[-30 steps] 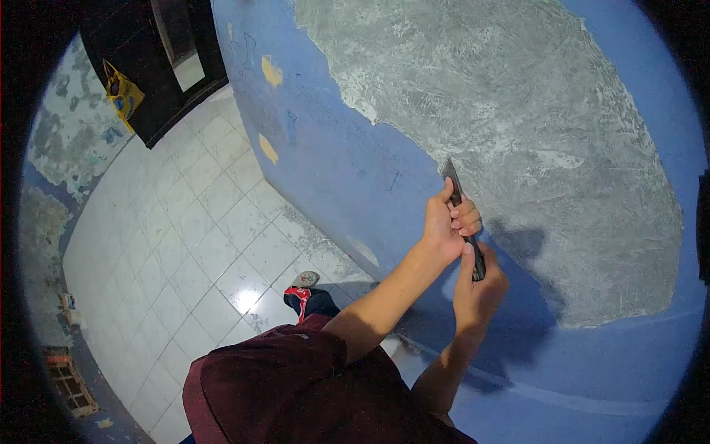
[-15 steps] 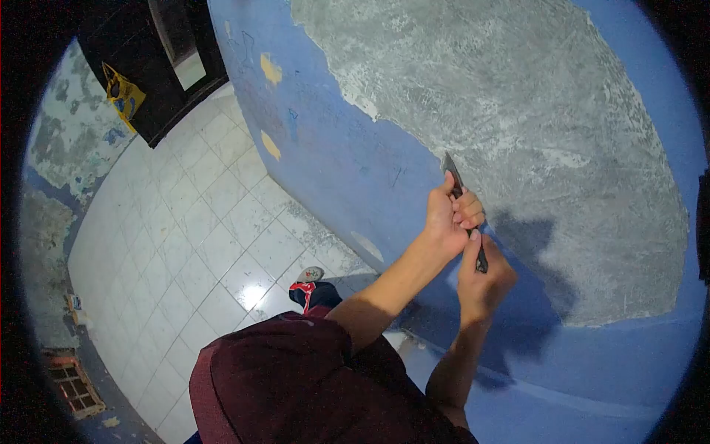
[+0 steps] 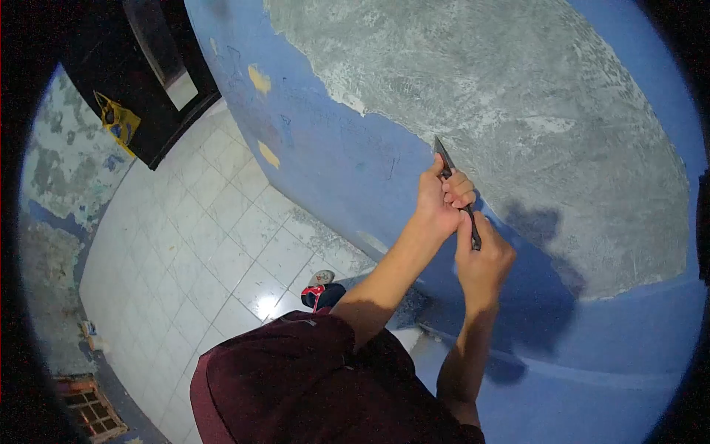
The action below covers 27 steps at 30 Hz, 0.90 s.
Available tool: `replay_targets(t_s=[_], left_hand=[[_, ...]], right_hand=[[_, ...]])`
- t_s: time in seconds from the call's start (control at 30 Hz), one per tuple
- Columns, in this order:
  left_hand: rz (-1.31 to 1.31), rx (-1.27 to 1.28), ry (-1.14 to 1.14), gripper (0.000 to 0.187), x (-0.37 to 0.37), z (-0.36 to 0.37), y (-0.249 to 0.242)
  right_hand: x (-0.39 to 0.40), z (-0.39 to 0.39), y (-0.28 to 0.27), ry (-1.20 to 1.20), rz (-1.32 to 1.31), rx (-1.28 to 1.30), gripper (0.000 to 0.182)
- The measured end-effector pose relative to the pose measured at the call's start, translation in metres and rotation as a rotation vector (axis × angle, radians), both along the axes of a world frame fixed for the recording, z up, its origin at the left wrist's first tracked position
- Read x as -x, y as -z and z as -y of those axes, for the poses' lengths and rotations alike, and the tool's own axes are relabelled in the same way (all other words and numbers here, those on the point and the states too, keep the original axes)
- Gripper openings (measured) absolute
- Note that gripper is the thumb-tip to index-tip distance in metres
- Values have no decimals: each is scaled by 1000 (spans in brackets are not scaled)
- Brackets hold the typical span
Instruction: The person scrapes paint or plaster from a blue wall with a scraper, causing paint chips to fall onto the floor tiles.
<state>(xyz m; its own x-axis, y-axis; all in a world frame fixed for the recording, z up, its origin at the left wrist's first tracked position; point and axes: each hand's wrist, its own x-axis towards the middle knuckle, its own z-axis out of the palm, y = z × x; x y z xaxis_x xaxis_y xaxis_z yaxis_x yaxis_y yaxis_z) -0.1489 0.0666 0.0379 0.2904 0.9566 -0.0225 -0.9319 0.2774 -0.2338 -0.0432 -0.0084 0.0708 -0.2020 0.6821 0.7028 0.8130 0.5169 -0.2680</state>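
Scraper (image 3: 456, 191): dark, narrow, tip against blue wall (image 3: 333, 163) at edge of bare grey patch. Left hand (image 3: 438, 201) clenched around upper shaft; right hand (image 3: 482, 257) gripping lower end.

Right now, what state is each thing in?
Scraper: held in both hands, tip at the paint edge.
Left hand: grip shut on the scraper, nearer the tip.
Right hand: grip shut on its lower end.
Wall: blue paint partly stripped to grey plaster.
Floor: white tiles, glossy.
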Motion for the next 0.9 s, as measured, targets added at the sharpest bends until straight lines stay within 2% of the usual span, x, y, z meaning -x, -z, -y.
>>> replay_targets(t_s=[0.07,0.17,0.27,0.37,0.47,0.5,0.57,0.6,0.67,0.73,0.77,0.83,0.87,0.9], left_hand=[[42,-3,107,50,-3,2,-4],[62,35,4,50,3,-7,4],[-15,37,28,50,-3,-3,-2],[6,-6,48,51,8,-8,7],[-58,-54,-28,48,-4,-7,11],[-60,-56,-16,48,-6,-3,20],[-11,-236,78,48,-6,5,38],[-15,-249,91,48,-8,18,32],[-429,51,84,49,-10,58,19],[-623,-88,190,55,-10,76,62],[-713,-42,234,53,-12,92,70],[-893,4,288,45,-14,127,90],[-984,-4,295,40,-11,141,107],[-997,46,247,36,-8,154,127]], right_hand=[[-3,5,-6,6,37,-21,14],[2,-11,7,-24,5,-61,15],[-3,-1,-2,12,27,-1,17],[8,-7,13,6,-39,-122,17],[-3,-1,10,38,-58,58,17],[-6,6,11,50,-61,56,17],[-11,22,13,33,-64,199,19],[-14,30,20,44,-70,186,19],[-20,51,47,-1,-307,412,24],[-22,71,70,25,-348,569,26],[-23,79,84,35,-359,562,26],[-24,92,114,-13,-396,808,28],[-24,97,137,0,-411,791,28],[-23,103,161,-99,-391,729,30]])
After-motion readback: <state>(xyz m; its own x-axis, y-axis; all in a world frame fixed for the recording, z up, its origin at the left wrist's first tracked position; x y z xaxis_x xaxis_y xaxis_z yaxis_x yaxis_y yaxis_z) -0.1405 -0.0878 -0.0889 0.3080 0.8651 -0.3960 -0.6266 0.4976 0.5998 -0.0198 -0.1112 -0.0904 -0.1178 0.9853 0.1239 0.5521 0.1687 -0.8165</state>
